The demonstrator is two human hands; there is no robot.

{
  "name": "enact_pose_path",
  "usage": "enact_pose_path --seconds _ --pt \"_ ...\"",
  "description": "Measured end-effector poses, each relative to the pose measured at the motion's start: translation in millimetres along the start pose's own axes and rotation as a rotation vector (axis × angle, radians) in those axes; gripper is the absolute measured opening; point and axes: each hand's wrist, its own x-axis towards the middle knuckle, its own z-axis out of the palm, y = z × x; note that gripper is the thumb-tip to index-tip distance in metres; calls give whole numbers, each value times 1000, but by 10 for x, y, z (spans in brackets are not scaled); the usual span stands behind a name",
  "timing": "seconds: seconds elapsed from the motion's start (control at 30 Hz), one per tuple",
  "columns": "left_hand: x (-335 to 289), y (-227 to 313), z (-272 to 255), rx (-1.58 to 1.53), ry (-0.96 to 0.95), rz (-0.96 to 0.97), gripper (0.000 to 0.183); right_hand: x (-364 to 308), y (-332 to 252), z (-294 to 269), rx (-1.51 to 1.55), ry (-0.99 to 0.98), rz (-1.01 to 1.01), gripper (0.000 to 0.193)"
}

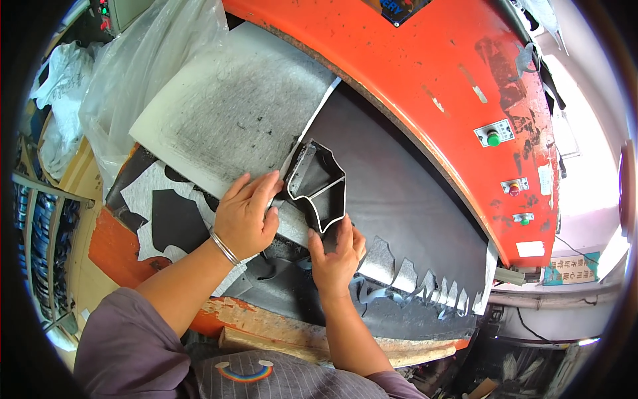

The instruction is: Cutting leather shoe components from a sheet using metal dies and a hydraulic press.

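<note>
A dark metal cutting die (327, 188) with a bright rim and a crossbar rests on a black sheet of material (405, 199), along the edge of a worn white board (219, 100). My right hand (337, 259) has its thumb and forefinger around the die's near end. My left hand (249, 216) lies beside the die's left side, fingers stretched out over the board's edge and thumb apart; whether its fingertips touch the die I cannot tell. A metal bangle circles my left wrist. A black cut piece (178, 219) lies on pale scraps left of my left hand.
An orange machine beam (399, 86) with several buttons spans the far side. Jagged offcut strips (425, 286) line the sheet's near edge. A wooden strip (279, 346) runs along the table's front. Clear plastic (146, 80) hangs at the back left; racks (40, 246) stand at the left.
</note>
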Motion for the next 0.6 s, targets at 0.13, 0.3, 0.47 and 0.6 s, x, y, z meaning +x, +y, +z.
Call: enact_pose_path --seconds 0.13,0.3,0.47,0.6 --pt "14 10 7 13 -12 -1 60 21 8 7 -17 44 -39 68" --pt "-14 49 14 72 -18 15 61 -2 17 -14 -9 49 -36 67" --pt "-46 110 23 103 -25 29 62 -21 39 -65 -32 60 -42 67" --pt "-97 199 -4 128 -53 32 61 -71 69 -131 -25 74 -70 68"
